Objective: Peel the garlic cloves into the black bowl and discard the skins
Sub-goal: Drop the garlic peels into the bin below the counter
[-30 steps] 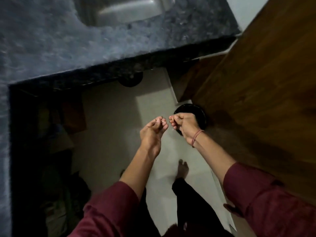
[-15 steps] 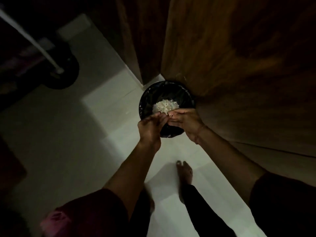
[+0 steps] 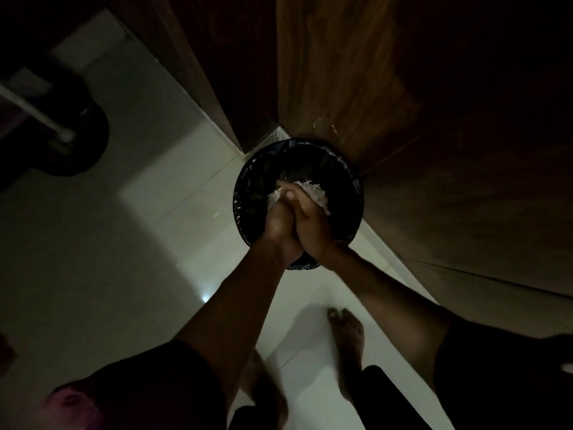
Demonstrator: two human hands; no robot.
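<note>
Tiled floor (image 3: 139, 259), bin (image 3: 245, 181), left hand (image 3: 279, 223) against right hand (image 3: 314, 226), fingers (image 3: 305, 202) over skins (image 3: 311, 188), grasp unclear.

Left hand (image 3: 277, 221) against right hand (image 3: 313, 225) over bin (image 3: 248, 187) — skins (image 3: 313, 191) inside.

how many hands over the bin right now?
2. Left hand and right hand, pressed together above the black-lined bin, over the pale skins inside it.

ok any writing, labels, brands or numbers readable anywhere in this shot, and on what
None: no word, label, brand or number can be read in this picture.
The black-lined bin, the garlic skins in it, the wooden cabinet doors and the floor tiles show no print; the picture is dim.
</note>
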